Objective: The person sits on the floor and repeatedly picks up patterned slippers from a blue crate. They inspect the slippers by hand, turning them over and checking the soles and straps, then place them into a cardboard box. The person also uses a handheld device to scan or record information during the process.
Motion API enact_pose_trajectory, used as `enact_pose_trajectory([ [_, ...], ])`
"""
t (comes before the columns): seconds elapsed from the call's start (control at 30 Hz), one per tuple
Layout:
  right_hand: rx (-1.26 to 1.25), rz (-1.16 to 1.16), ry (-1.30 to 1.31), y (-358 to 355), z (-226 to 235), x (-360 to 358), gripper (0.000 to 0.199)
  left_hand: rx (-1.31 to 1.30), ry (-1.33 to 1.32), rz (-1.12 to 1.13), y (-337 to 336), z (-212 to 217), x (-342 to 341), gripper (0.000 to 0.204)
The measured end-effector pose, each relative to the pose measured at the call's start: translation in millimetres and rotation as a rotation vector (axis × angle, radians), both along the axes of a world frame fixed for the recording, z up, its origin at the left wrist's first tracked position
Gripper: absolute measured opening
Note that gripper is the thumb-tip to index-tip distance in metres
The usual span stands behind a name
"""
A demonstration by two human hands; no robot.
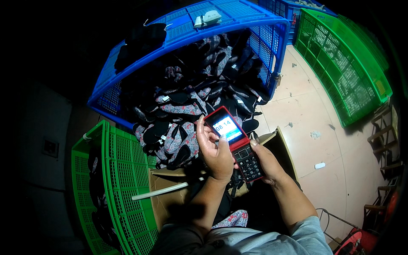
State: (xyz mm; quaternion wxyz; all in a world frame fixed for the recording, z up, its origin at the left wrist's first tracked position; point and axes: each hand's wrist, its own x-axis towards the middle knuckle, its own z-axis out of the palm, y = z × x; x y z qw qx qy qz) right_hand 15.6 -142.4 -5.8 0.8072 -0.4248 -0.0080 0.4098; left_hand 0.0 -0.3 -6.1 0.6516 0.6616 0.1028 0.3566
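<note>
A red flip phone is unfolded between my two hands, its screen lit and its black keypad facing up. My left hand grips the upper half, with the thumb across the lower part of the screen. Around the keypad half, my right hand is closed, its thumb near the hinge. Beyond the phone, a heap of black and grey-red patterned fabric pieces, several with small white tags, spills from a blue plastic crate lying on its side.
At the left stands a green crate beside an open cardboard box with a white rod across it. Another green crate stands far right. A small white object lies on the tiled floor; wooden frames line the right edge.
</note>
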Motion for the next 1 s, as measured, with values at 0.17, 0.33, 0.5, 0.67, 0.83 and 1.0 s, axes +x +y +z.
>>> enact_pose_trajectory([
  [0.17, -0.019, -0.018, -0.003, 0, 1, -2, 0.047, 0.018, -0.019, 0.0, -1, 0, 0, 0.068],
  [0.33, -0.002, -0.074, 0.005, 2, -10, -2, 0.047, 0.046, 0.055, 0.025, -5, 6, -2, 0.063],
  [0.5, -0.05, -0.198, -0.099, 2, -30, 2, 0.042, 0.119, 0.07, 0.065, -7, 12, 1, 0.035],
  [0.67, -0.113, -0.348, -0.139, 2, -29, 7, 0.04, 0.194, 0.143, 0.042, -18, 14, 0, 0.024],
  [0.83, -0.086, -0.689, -0.078, 0, -31, 17, 0.033, 0.526, 0.058, -0.012, -31, -18, 6, 0.016],
  [1.0, -0.044, -0.734, -0.158, -18, -28, 22, 0.029, 0.609, 0.124, -0.168, -56, -7, -7, 0.027],
])
